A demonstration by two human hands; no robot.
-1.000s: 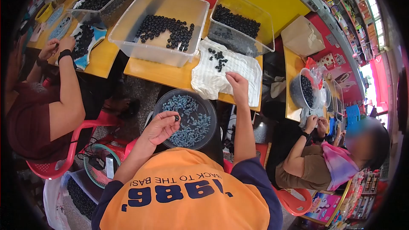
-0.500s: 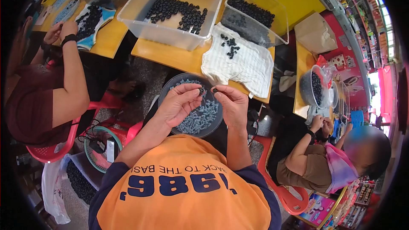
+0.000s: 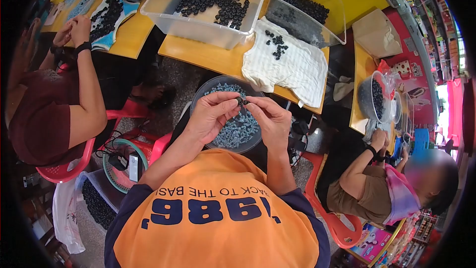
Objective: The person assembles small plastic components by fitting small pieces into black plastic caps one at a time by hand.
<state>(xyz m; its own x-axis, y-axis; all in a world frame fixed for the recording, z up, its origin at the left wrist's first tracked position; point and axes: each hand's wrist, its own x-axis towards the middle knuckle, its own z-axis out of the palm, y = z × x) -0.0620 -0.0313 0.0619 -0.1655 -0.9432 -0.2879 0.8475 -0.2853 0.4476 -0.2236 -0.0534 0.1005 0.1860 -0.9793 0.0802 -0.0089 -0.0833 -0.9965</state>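
Over the round tub (image 3: 202,91), my left hand (image 3: 212,115) pinches a small black round part (image 3: 240,100) between thumb and fingertips. My right hand (image 3: 271,119) is closed in a pinch at the same spot, on a small dark piece that meets the round part. The fingertips cover most of both, so their exact kind is hidden. Many small blue-grey pieces (image 3: 233,134) lie loose in the tub below. Beyond my hands, a white striped cloth (image 3: 302,72) hangs over the table edge, with several black round parts (image 3: 277,47) on it.
A large clear bin (image 3: 198,27) of black parts stands on the yellow table (image 3: 188,52), with another clear bin (image 3: 310,25) to its right. Co-workers sit at left (image 3: 44,119) and right (image 3: 367,183). A basket (image 3: 111,166) and a bag of black parts (image 3: 99,206) stand at lower left.
My hands have come together, bringing the two small black pieces from slightly apart into contact. The whole view has shifted a little to the right.
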